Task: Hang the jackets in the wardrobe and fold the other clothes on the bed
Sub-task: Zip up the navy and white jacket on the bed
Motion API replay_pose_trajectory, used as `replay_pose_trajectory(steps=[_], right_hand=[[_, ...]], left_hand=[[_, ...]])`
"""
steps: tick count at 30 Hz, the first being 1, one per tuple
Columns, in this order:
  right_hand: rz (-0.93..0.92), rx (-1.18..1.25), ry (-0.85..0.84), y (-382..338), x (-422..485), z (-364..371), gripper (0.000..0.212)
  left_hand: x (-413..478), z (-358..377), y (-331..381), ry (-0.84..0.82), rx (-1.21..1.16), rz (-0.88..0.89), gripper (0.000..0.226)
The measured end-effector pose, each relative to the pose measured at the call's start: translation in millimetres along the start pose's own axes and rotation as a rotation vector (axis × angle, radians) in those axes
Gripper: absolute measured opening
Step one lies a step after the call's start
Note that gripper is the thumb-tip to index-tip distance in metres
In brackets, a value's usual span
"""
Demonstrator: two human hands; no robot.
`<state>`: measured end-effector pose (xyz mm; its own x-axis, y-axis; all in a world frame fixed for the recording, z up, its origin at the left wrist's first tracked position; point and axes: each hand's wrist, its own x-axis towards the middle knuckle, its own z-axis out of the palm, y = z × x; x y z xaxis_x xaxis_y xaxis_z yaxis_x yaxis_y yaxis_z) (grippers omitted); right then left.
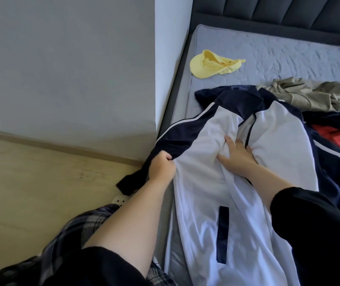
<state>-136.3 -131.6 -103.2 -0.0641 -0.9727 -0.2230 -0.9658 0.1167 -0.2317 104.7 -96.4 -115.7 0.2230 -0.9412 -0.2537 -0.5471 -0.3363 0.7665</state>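
Observation:
A white and navy zip jacket [210, 182] lies spread front-up along the near left side of the bed [288, 52]. My left hand [161, 168] grips its navy left sleeve at the shoulder, where the sleeve hangs over the bed's edge. My right hand [236, 154] presses on the white chest panel next to the zip, with fingers spread and the cloth bunched under them. An olive garment [309, 96] lies crumpled beyond the collar. A red garment [330, 137] shows under dark navy cloth at the right.
A yellow cap-like garment [212, 64] lies near the bed's far left corner. A dark padded headboard [278, 11] runs along the back. A grey wall [61, 58] and wooden floor [30, 182] lie to the left. My plaid trousers [78, 223] show at the bottom left.

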Motion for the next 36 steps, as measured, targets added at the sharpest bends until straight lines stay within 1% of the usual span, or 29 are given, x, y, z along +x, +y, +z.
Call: replay_pose_trajectory(steps=[1, 2, 3, 4, 5, 6, 7, 8, 9, 10, 12, 13, 14, 16, 18, 20, 22, 24, 25, 26, 28, 29, 31, 33, 34, 35, 36], right_hand=[[0.001, 0.002, -0.001, -1.3, -0.7, -0.4, 0.077], [-0.001, 0.01, -0.001, -1.9, -1.3, -1.2, 0.077], [-0.008, 0.033, -0.002, -1.9, -2.1, -2.4, 0.076], [-0.013, 0.104, -0.002, -1.4, -2.7, -5.1, 0.072], [-0.015, 0.231, 0.008, -0.7, -3.2, -8.6, 0.063], [-0.014, 0.395, 0.048, -0.8, -4.7, -13.1, 0.05], [0.002, 0.559, 0.122, -0.8, -5.9, -17.7, 0.034], [0.046, 0.689, 0.211, -2.6, -6.8, -23.3, 0.02], [0.115, 0.809, 0.292, -4.4, -6.0, -29.3, 0.013], [0.193, 0.948, 0.345, -6.2, -3.1, -34.6, 0.012], [0.306, 1.285, 0.357, -11.1, 5.3, -43.4, 0.014], [0.332, 1.395, 0.331, -13.2, 9.8, -46.5, 0.016], [0.347, 1.427, 0.289, -14.2, 14.8, -48.5, 0.019], [0.373, 1.351, 0.19, -15.9, 23.2, -51.6, 0.028], [0.367, 1.209, 0.145, -14.2, 32.9, -53.6, 0.034], [0.356, 1.091, 0.122, -13.6, 39.4, -55.9, 0.023], [0.359, 1.043, 0.066, -14.3, 43.7, -57.2, 0.008], [0.34, 1.007, 0.015, -13.6, 49.6, -60.1, 0.015], [0.316, 0.941, 0.022, -14.0, 51.8, -64.8, 0.017], [0.29, 0.814, 0.073, -12.3, 54.8, -71.3, 0.017], [0.263, 0.505, 0.259, -3.9, 59.2, -86.8, 0.025], [0.259, 0.419, 0.347, 1.1, 58.5, -94.3, 0.031], [0.247, 0.399, 0.45, 9.7, 54.3, -102.9, 0.031], [0.248, 0.439, 0.481, 11.0, 48.0, -103.1, 0.031], [0.257, 0.479, 0.459, 10.2, 44.7, -100.5, 0.035], [0.29, 0.541, 0.395, 9.0, 40.4, -97.5, 0.038], [0.334, 0.611, 0.294, 8.1, 35.4, -94.1, 0.035]], left_hand=[[-3.4, 9.1, 0.2, -0.112, -0.007, -0.013, 0.022], [-6.2, 16.4, 1.0, -0.174, 0.014, -0.007, 0.022], [-7.6, 21.5, 2.4, -0.182, 0.059, 0.016, 0.023], [-8.1, 24.1, 4.0, -0.14, 0.13, 0.056, 0.025], [-7.9, 25.6, 5.4, -0.067, 0.232, 0.115, 0.026], [-7.1, 26.7, 6.5, 0.003, 0.336, 0.202, 0.028], [-6.0, 28.3, 8.1, 0.052, 0.415, 0.311, 0.032], [-4.7, 30.8, 10.4, 0.062, 0.461, 0.417, 0.039], [-3.9, 34.4, 13.2, 0.032, 0.484, 0.495, 0.047], [-4.2, 39.7, 16.5, -0.017, 0.493, 0.544, 0.053], [-6.2, 53.2, 19.6, -0.116, 0.496, 0.587, 0.061], [-7.0, 59.4, 19.6, -0.155, 0.497, 0.59, 0.063], [-7.0, 64.6, 19.1, -0.177, 0.495, 0.587, 0.064], [-5.0, 71.1, 19.4, -0.191, 0.482, 0.569, 0.065], [-0.1, 74.0, 23.4, -0.212, 0.446, 0.553, 0.064], [3.7, 76.9, 28.7, -0.234, 0.42, 0.565, 0.062], [4.8, 80.4, 32.9, -0.254, 0.417, 0.583, 0.061], [5.9, 83.6, 36.1, -0.271, 0.415, 0.571, 0.06], [6.6, 85.1, 37.6, -0.277, 0.415, 0.56, 0.06], [7.4, 86.2, 39.5, -0.281, 0.415, 0.549, 0.06], [8.8, 87.4, 43.7, -0.278, 0.415, 0.533, 0.058], [8.9, 88.1, 45.9, -0.272, 0.416, 0.533, 0.058], [7.5, 89.8, 50.1, -0.259, 0.422, 0.542, 0.057], [5.3, 91.7, 53.7, -0.25, 0.43, 0.539, 0.057], [4.4, 92.4, 54.8, -0.247, 0.438, 0.535, 0.058], [4.0, 92.8, 55.5, -0.247, 0.447, 0.536, 0.058], [3.6, 92.6, 55.7, -0.252, 0.455, 0.538, 0.059]])
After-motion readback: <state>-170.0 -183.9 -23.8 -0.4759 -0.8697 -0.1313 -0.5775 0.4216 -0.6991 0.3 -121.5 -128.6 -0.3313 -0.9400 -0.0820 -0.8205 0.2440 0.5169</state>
